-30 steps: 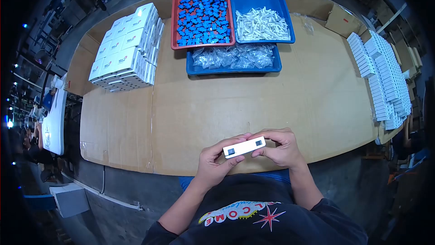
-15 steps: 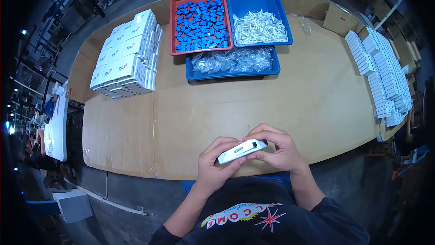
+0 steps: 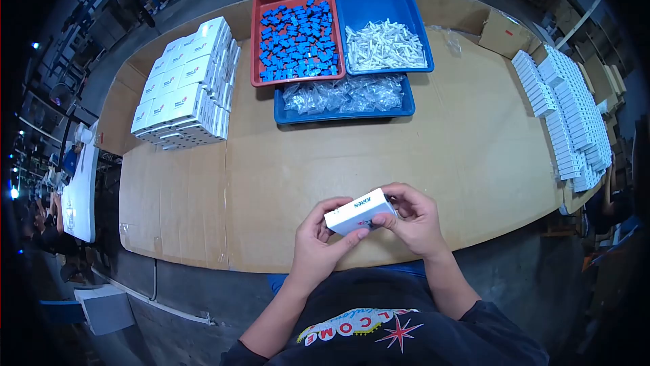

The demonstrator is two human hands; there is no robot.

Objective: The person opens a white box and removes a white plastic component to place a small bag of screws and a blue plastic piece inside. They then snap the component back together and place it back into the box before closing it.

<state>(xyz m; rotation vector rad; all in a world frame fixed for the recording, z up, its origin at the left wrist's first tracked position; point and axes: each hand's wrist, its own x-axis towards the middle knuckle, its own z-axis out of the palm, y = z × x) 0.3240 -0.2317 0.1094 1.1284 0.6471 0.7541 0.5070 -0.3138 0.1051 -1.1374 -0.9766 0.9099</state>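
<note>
Both my hands hold a small white cardboard box (image 3: 357,213) above the front edge of the table. Black lettering that looks like "JOREN" runs along its upper side, and a small red and dark print shows on the face towards me. My left hand (image 3: 323,236) grips the left end, thumb on the near face and fingers behind. Around the right end is my right hand (image 3: 414,220), its thumb pressed on the near face. The box is tilted, right end higher. The fingers behind the box are partly hidden.
Stacked white boxes (image 3: 177,95) stand at the left. At the back, a red tray (image 3: 256,48) holds blue pieces, a blue tray (image 3: 379,2) white pieces, and a lower blue tray (image 3: 345,119) clear plastic bags. White boxes (image 3: 565,115) line the right edge. Co-workers sit far left.
The box has turned in my hands, so its lettered side and printed near face now show more fully. My fingers have shifted around it. The camera view has moved slightly.
</note>
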